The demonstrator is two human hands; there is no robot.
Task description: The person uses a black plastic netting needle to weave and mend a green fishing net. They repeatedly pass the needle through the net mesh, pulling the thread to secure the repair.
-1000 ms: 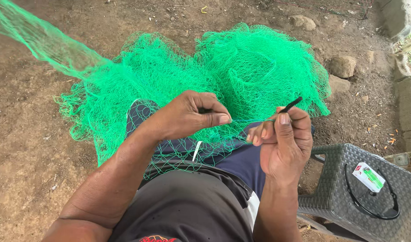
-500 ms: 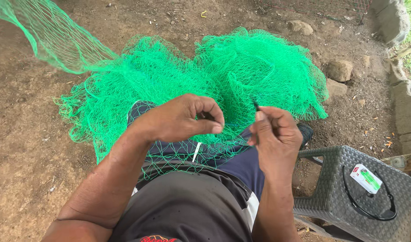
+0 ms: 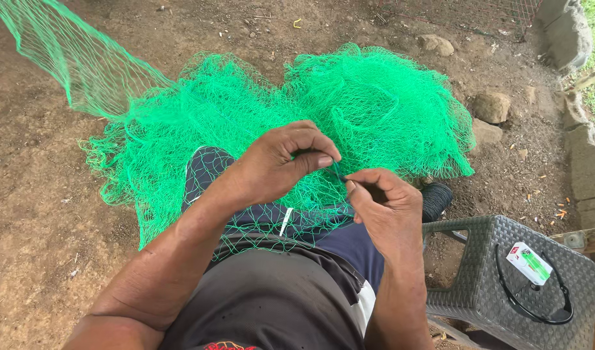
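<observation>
— Green mesh is filling most of the view, isn't it? Where is the green net (image 3: 349, 110) lying?

— It is lying heaped on the dirt ground (image 3: 31, 214), draping over the person's lap, and one strip of it is stretching away from the heap toward the upper left corner.

— And the hands?

— Both are working just in front of the heap, over the lap. The left hand (image 3: 278, 162) is curling its fingers in, with thumb and forefinger pinching strands of the net. The right hand (image 3: 385, 204) is sitting just beside it, fingertips nearly touching those of the left, and its fingers are closing narrowly around a thin dark tool (image 3: 339, 174) whose tip is poking up between the two hands. I cannot tell what kind of tool it is; too little of it is showing.

— Anything else near the net?

— A grey woven stool (image 3: 505, 246) is standing beside the heap's lower right edge, carrying a small white and green packet (image 3: 527, 262) and a loop of black cord (image 3: 537, 304). Several stones (image 3: 492, 107) are lying on the ground just past the heap's right side, and a dark spool (image 3: 435, 198) is peeking out between the net and the stool.
</observation>
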